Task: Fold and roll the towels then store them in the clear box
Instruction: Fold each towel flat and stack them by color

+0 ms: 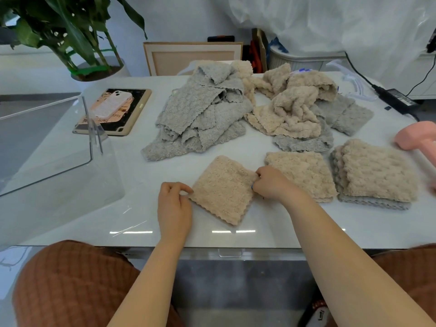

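A folded beige towel (pixel 223 190) lies flat near the table's front edge. My left hand (pixel 174 208) pinches its left corner and my right hand (pixel 271 182) pinches its right corner. To the right lies another folded beige towel (pixel 304 173), then a stack of folded towels (pixel 375 175), beige on top of grey. Behind them are loose heaps of grey towels (pixel 203 114) and beige towels (pixel 292 107). The clear box (pixel 59 159) stands at the left, apart from both hands.
A phone (pixel 113 103) lies on a tablet (pixel 132 121) behind the clear box. A potted plant (pixel 94 67) stands at the back left. A pink object (pixel 415 138) sits at the right edge, and a power adapter (pixel 401 100) with cable at the back right.
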Action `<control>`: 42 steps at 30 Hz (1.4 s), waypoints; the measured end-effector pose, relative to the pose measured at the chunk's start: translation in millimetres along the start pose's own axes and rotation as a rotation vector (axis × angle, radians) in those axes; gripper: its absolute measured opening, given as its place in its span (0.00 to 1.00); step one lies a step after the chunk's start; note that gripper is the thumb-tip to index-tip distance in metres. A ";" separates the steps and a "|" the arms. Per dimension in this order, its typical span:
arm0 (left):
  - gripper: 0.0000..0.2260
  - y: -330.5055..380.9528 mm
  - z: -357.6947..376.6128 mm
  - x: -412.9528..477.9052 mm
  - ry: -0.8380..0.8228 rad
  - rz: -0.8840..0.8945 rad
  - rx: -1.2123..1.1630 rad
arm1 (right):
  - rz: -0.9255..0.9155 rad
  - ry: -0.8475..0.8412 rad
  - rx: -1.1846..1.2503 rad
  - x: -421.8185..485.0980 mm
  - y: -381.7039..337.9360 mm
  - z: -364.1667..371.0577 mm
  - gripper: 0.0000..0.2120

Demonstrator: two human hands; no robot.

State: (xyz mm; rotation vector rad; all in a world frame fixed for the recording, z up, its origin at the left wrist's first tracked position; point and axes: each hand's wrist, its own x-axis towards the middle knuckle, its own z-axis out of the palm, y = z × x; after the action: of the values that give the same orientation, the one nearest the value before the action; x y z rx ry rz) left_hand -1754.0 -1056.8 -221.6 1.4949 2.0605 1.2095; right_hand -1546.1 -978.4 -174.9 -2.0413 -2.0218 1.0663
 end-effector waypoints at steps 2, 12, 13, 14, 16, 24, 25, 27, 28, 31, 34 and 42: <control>0.09 9.4 2.8 7.5 -0.022 -0.135 0.091 | 0.028 -0.015 -0.006 -0.1 -0.1 0.4 0.08; 0.17 30.2 2.9 25.9 -0.298 -0.466 -0.512 | 0.018 -0.190 0.561 -16.4 3.3 -2.5 0.21; 0.17 34.5 3.9 27.3 -0.330 -0.552 -0.717 | -0.008 -0.145 0.586 -17.4 5.0 -1.2 0.21; 0.18 37.0 6.6 28.7 -0.376 -0.613 -0.908 | -0.055 -0.069 0.592 -16.7 8.2 2.3 0.18; 0.22 48.9 17.6 28.2 -0.421 -0.655 -1.155 | -0.159 0.116 0.607 -18.1 18.3 5.7 0.12; 0.17 147.3 104.5 34.3 -0.359 -0.144 -0.531 | -0.266 0.686 0.558 -50.1 72.8 -44.2 0.21; 0.17 157.2 115.2 35.8 -0.374 -0.065 -0.443 | -0.246 0.730 0.509 -50.2 82.5 -53.2 0.22; 0.17 165.2 135.4 33.9 -0.429 -0.017 -0.327 | -0.178 0.710 0.421 -45.6 101.1 -63.3 0.26; 0.18 163.4 142.8 30.4 -0.454 -0.026 -0.278 | -0.133 0.643 0.360 -42.3 108.4 -63.2 0.27; 0.20 142.5 158.5 14.7 -0.422 -0.013 -0.155 | -0.051 0.416 0.097 -32.6 126.0 -45.7 0.25; 0.25 131.1 159.2 4.0 -0.323 0.038 -0.116 | -0.028 0.400 0.061 -28.8 125.5 -38.5 0.25; 0.17 140.3 169.9 2.9 -0.516 -0.125 -0.081 | 0.004 0.516 0.013 -31.0 122.0 -47.8 0.28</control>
State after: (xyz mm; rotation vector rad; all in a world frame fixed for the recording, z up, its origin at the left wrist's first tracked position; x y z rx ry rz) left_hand -1553.5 -966.0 -211.7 1.4303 1.7062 0.7488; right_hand -1414.4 -1002.7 -188.2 -2.0404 -1.7360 0.4752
